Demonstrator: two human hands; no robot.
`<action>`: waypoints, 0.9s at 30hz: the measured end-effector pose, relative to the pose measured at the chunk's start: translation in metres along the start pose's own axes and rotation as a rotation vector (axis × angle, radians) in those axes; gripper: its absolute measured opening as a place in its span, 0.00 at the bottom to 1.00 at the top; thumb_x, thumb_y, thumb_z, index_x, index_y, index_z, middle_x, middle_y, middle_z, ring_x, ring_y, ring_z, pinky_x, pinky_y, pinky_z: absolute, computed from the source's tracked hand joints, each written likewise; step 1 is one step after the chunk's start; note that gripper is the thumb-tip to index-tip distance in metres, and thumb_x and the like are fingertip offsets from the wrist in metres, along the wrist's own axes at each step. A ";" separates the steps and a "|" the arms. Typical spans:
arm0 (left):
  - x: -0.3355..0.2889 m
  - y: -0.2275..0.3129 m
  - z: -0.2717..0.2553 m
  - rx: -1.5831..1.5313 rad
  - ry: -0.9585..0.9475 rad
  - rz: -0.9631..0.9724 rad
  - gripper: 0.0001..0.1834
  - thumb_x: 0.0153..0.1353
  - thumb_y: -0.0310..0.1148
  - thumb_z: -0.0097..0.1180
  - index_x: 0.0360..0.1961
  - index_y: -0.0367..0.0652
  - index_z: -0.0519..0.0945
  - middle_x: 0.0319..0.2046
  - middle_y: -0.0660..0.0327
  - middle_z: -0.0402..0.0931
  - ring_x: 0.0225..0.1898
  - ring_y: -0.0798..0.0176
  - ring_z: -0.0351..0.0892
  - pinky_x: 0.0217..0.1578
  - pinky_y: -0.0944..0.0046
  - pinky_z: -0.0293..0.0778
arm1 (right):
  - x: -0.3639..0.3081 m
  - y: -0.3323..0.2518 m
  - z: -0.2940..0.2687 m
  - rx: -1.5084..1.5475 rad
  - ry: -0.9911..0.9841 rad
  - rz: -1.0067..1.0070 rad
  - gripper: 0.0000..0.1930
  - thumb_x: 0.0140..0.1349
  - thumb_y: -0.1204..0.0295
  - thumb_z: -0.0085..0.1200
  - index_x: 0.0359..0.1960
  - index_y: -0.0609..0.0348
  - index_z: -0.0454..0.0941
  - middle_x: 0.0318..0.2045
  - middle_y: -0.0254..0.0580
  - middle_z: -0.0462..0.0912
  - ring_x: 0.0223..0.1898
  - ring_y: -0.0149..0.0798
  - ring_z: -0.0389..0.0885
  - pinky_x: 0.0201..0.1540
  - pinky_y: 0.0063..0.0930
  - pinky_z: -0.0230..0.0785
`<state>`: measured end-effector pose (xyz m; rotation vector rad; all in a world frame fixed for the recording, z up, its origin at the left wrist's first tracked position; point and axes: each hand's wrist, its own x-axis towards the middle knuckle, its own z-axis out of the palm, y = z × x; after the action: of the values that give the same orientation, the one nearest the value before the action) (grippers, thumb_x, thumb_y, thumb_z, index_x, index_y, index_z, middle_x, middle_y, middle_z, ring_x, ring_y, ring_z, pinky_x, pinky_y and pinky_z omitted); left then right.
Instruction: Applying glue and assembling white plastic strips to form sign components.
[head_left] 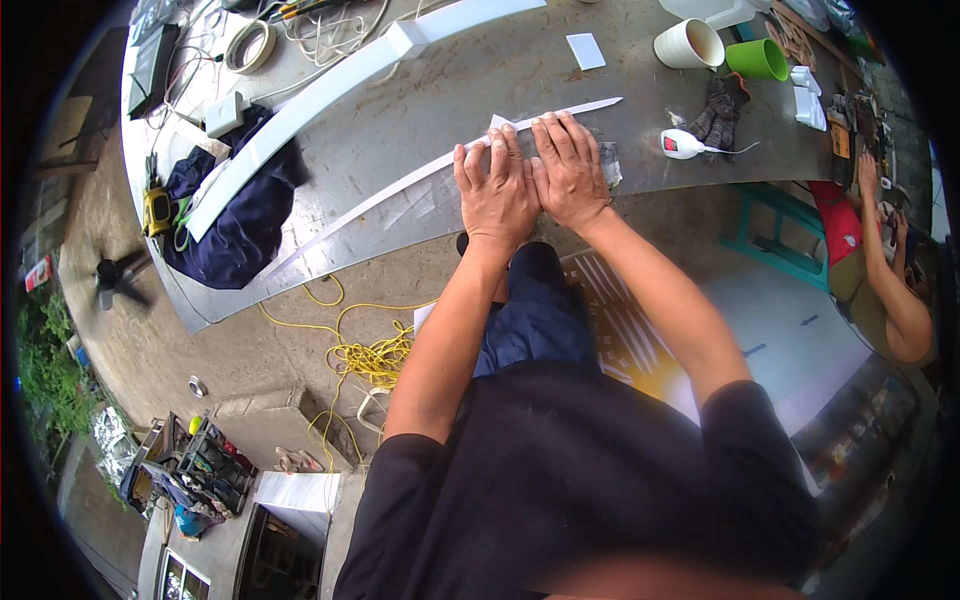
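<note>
A long, narrow white strip (400,184) lies slantwise along the near side of the metal table (480,70). My left hand (497,200) and my right hand (572,180) sit side by side on it, thumbs close together. Their fingers are bent over the strip and grip it against the tabletop; the part beneath them is hidden. Just beyond my left fingertips a small white piece (500,121) sticks up. Beside my right hand is a patch of clear, shiny film (610,163). To the right lies a white bottle with a thin nozzle (684,144).
A wider white strip (320,95) crosses the upper left, over dark cloth (240,220). A glove (716,115), a white cup (685,45) and a green cup (757,60) are at the right. Yellow cord (375,360) tangles on the floor. Another person (890,290) works at far right.
</note>
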<state>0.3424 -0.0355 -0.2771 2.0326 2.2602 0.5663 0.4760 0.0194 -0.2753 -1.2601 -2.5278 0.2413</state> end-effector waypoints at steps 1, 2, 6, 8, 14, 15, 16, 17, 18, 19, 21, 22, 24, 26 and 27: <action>0.000 0.000 0.000 0.001 0.000 0.000 0.30 0.68 0.41 0.53 0.68 0.36 0.74 0.64 0.54 0.69 0.64 0.48 0.63 0.72 0.38 0.53 | 0.000 0.000 0.000 0.001 0.000 0.000 0.29 0.67 0.65 0.54 0.69 0.64 0.72 0.69 0.53 0.70 0.74 0.55 0.63 0.75 0.52 0.54; 0.000 0.000 0.001 0.000 0.000 0.000 0.30 0.68 0.41 0.53 0.68 0.36 0.73 0.65 0.54 0.69 0.64 0.48 0.63 0.72 0.37 0.53 | 0.000 0.000 0.000 0.004 0.002 -0.001 0.29 0.67 0.65 0.54 0.69 0.64 0.72 0.69 0.53 0.71 0.74 0.55 0.63 0.75 0.52 0.54; 0.000 0.001 0.000 0.003 0.001 0.003 0.30 0.67 0.41 0.53 0.68 0.36 0.74 0.65 0.54 0.69 0.64 0.48 0.64 0.72 0.37 0.53 | 0.000 0.000 -0.001 0.008 0.002 -0.001 0.29 0.67 0.66 0.54 0.69 0.64 0.72 0.69 0.53 0.71 0.74 0.55 0.63 0.75 0.52 0.54; 0.000 0.001 0.000 0.003 0.001 0.003 0.30 0.67 0.41 0.53 0.68 0.36 0.74 0.64 0.54 0.69 0.64 0.48 0.63 0.72 0.37 0.53 | 0.000 0.000 -0.001 0.009 0.001 0.000 0.29 0.67 0.66 0.54 0.69 0.64 0.72 0.69 0.53 0.71 0.74 0.55 0.63 0.75 0.52 0.54; 0.000 0.001 -0.002 -0.001 -0.003 0.005 0.30 0.67 0.40 0.53 0.67 0.36 0.74 0.64 0.53 0.70 0.64 0.47 0.63 0.72 0.37 0.53 | 0.000 0.000 -0.001 0.013 -0.015 0.005 0.29 0.68 0.66 0.54 0.69 0.65 0.72 0.70 0.53 0.70 0.75 0.54 0.62 0.75 0.52 0.54; 0.000 0.001 -0.002 -0.004 -0.004 0.006 0.30 0.67 0.40 0.53 0.67 0.36 0.74 0.65 0.53 0.70 0.64 0.47 0.63 0.72 0.37 0.53 | 0.000 0.000 0.000 0.019 -0.015 0.006 0.28 0.68 0.66 0.53 0.69 0.65 0.72 0.70 0.53 0.70 0.75 0.54 0.62 0.75 0.52 0.54; 0.000 0.001 -0.002 -0.003 -0.003 0.005 0.30 0.67 0.40 0.53 0.67 0.36 0.74 0.65 0.53 0.70 0.64 0.47 0.63 0.72 0.37 0.53 | 0.000 0.000 0.000 0.019 -0.014 0.005 0.28 0.68 0.66 0.53 0.69 0.65 0.72 0.70 0.53 0.70 0.75 0.54 0.62 0.75 0.52 0.54; 0.000 0.001 -0.002 -0.006 -0.004 0.005 0.30 0.67 0.40 0.53 0.67 0.36 0.74 0.65 0.53 0.70 0.64 0.47 0.63 0.72 0.37 0.53 | 0.000 0.000 0.000 0.020 -0.013 0.007 0.28 0.69 0.66 0.53 0.69 0.65 0.72 0.70 0.53 0.70 0.75 0.54 0.62 0.75 0.52 0.54; 0.000 0.000 -0.002 -0.009 -0.004 0.005 0.30 0.67 0.40 0.54 0.67 0.36 0.74 0.65 0.53 0.69 0.64 0.47 0.63 0.72 0.37 0.53 | 0.000 0.000 0.000 0.021 -0.011 0.009 0.28 0.69 0.66 0.53 0.69 0.65 0.72 0.70 0.53 0.70 0.75 0.54 0.62 0.75 0.52 0.54; 0.000 0.000 -0.002 -0.008 -0.004 0.005 0.30 0.67 0.40 0.54 0.67 0.36 0.74 0.65 0.53 0.69 0.64 0.47 0.63 0.72 0.37 0.53 | 0.000 0.000 0.000 0.021 -0.012 0.009 0.28 0.69 0.66 0.53 0.69 0.65 0.72 0.70 0.53 0.70 0.75 0.54 0.62 0.75 0.52 0.54; 0.000 0.000 -0.002 -0.011 -0.001 0.005 0.30 0.67 0.40 0.54 0.67 0.35 0.74 0.65 0.53 0.69 0.64 0.47 0.63 0.72 0.37 0.53 | 0.000 0.000 0.000 0.027 -0.009 0.008 0.28 0.69 0.66 0.54 0.69 0.65 0.72 0.70 0.53 0.71 0.75 0.54 0.62 0.75 0.52 0.54; 0.000 0.000 -0.002 -0.011 -0.001 0.005 0.30 0.67 0.40 0.54 0.67 0.35 0.74 0.65 0.53 0.69 0.64 0.47 0.63 0.72 0.37 0.53 | 0.000 0.000 0.000 0.027 -0.009 0.008 0.28 0.69 0.66 0.54 0.69 0.65 0.72 0.70 0.53 0.71 0.75 0.54 0.62 0.75 0.52 0.54; 0.000 0.001 -0.002 -0.010 -0.002 0.005 0.30 0.67 0.40 0.53 0.68 0.35 0.74 0.65 0.53 0.69 0.64 0.47 0.63 0.72 0.37 0.53 | 0.000 0.001 0.001 0.020 0.002 0.004 0.29 0.67 0.66 0.55 0.69 0.63 0.73 0.68 0.52 0.72 0.74 0.55 0.63 0.75 0.53 0.54; 0.001 0.001 -0.002 -0.008 -0.006 0.005 0.30 0.67 0.40 0.53 0.68 0.35 0.74 0.65 0.53 0.69 0.64 0.47 0.63 0.72 0.37 0.53 | 0.000 0.001 0.001 0.022 0.003 0.002 0.29 0.67 0.65 0.55 0.68 0.63 0.73 0.68 0.52 0.72 0.74 0.55 0.63 0.75 0.53 0.54; 0.001 0.001 -0.002 -0.006 -0.010 0.005 0.30 0.68 0.40 0.53 0.68 0.35 0.74 0.65 0.53 0.69 0.64 0.47 0.63 0.73 0.37 0.53 | 0.000 0.001 0.000 0.023 0.003 0.001 0.29 0.67 0.65 0.55 0.68 0.63 0.73 0.69 0.52 0.72 0.74 0.55 0.63 0.75 0.53 0.54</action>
<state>0.3426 -0.0353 -0.2743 2.0344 2.2460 0.5604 0.4764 0.0200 -0.2759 -1.2523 -2.5143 0.2674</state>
